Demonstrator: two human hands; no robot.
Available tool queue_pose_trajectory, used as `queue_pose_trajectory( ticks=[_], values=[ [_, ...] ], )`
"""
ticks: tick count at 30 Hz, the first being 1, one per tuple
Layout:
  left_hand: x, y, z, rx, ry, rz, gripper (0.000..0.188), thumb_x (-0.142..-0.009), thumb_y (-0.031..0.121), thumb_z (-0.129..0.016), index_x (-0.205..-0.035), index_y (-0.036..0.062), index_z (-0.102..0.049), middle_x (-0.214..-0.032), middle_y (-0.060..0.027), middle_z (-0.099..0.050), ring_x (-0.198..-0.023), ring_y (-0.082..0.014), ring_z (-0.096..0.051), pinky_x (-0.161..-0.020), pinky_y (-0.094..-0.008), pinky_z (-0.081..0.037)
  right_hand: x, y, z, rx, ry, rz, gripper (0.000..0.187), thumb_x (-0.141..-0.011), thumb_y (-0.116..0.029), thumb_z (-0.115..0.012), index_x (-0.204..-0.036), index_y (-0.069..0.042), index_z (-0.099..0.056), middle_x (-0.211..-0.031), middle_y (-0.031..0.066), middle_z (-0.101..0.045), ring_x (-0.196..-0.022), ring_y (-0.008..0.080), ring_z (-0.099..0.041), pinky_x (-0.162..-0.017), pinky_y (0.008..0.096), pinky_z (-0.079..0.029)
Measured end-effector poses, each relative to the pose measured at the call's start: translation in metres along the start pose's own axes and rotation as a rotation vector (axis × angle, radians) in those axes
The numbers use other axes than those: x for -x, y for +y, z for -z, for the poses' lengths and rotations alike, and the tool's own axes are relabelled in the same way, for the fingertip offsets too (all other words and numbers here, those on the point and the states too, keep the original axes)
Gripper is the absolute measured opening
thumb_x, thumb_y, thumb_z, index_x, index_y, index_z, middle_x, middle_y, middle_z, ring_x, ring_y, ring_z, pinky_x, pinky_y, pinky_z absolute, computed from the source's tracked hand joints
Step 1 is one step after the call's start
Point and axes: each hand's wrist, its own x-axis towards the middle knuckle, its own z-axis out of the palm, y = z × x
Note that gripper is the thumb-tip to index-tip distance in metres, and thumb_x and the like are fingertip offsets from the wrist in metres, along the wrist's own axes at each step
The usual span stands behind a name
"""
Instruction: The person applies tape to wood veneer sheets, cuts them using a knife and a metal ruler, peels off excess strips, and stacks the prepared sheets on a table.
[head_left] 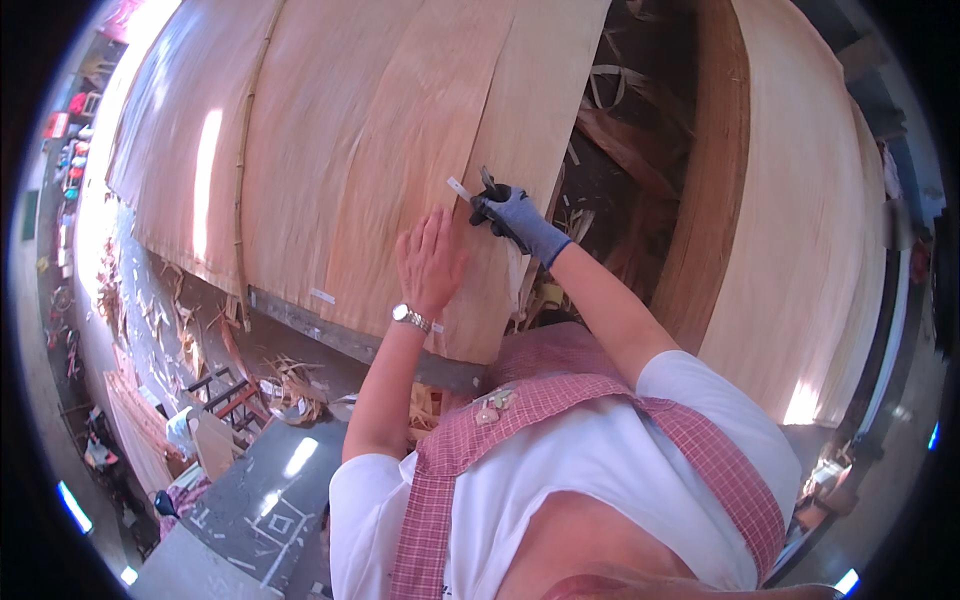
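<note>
My left hand [430, 262], bare with a metal watch [411, 318] on its wrist, lies flat with fingers stretched on a pale wood veneer sheet [400, 150]. Just to its right and a little farther off is my right hand [512, 218], in a grey-blue glove with dark fingers. Those fingers are pinched on a short white tape strip [458, 188], which sticks out to the left over a seam in the veneer. Something dark and narrow [487, 178] pokes up by the gloved fingertips; its kind is unclear. Similar white strips [322, 296] stick to the veneer near its front edge.
A thin bamboo-like stick [243, 170] lies across the sheets at left. A gap with veneer scraps [625, 140] separates them from another veneer stack [800, 200] at right. At lower left are a grey board [255, 505], a small wooden stool [235, 400] and loose shavings [295, 390].
</note>
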Motion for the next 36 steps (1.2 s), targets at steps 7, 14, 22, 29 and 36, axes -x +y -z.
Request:
queue_pose_trajectory(
  ticks=[7,14,22,29,36],
  values=[
    [-0.048,0.015,-0.004,-0.128,-0.027,0.031,0.053,-0.085,0.018,-0.058,-0.138,0.0144,-0.051,-0.143,0.003,-0.051,-0.112,-0.0212,-0.051,-0.093,-0.0392,-0.036,0.002,-0.009,0.002,-0.082,-0.092,-0.013,0.02,-0.093,-0.025,-0.065,-0.094,-0.005,-0.063,-0.076,0.0058,-0.07,-0.054,0.0098,-0.058,-0.045,0.0236,-0.043],
    [-0.052,0.029,-0.004,-0.16,-0.071,0.043,0.054,-0.083,0.01,-0.055,-0.136,0.0198,-0.055,-0.143,0.0031,-0.051,-0.113,-0.0216,-0.051,-0.096,-0.0382,-0.035,-0.003,-0.005,0.012,-0.151,-0.118,-0.003,0.024,-0.093,-0.029,-0.066,-0.094,-0.005,-0.063,-0.076,0.0042,-0.068,-0.056,0.0102,-0.062,-0.046,0.0237,-0.046],
    [-0.06,0.027,-0.006,-0.232,-0.08,-0.005,0.049,-0.083,0.012,-0.053,-0.132,0.018,-0.056,-0.142,0.0005,-0.051,-0.111,-0.0236,-0.05,-0.094,-0.0417,-0.036,-0.02,-0.057,0.09,0.961,-0.281,0.257,0.034,-0.092,-0.033,-0.056,-0.099,0.0,-0.059,-0.085,0.0219,-0.068,-0.071,0.0314,-0.066,-0.068,0.0408,-0.052],
    [-0.116,0.042,0.017,-0.136,-0.271,0.199,0.048,-0.086,0.008,-0.051,-0.133,0.0139,-0.054,-0.142,-0.0053,-0.051,-0.113,-0.0263,-0.052,-0.098,-0.043,-0.035,-0.098,-0.197,0.169,0.274,-0.277,0.25,0.025,-0.09,-0.026,-0.063,-0.1,-0.003,-0.062,-0.077,0.0065,-0.07,-0.05,0.0065,-0.045,-0.046,0.0235,-0.036],
    [-0.297,0.037,-0.049,-0.065,0.122,0.077,0.054,-0.088,0.016,-0.056,-0.141,0.0104,-0.046,-0.145,-0.0083,-0.048,-0.125,-0.0266,-0.047,-0.101,-0.0442,-0.036,-0.218,-0.184,0.179,0.362,-0.074,0.036,0.026,-0.089,-0.029,-0.065,-0.088,-0.003,-0.062,-0.072,0.0092,-0.07,-0.051,0.012,-0.056,-0.048,0.0283,-0.044]
  ],
)
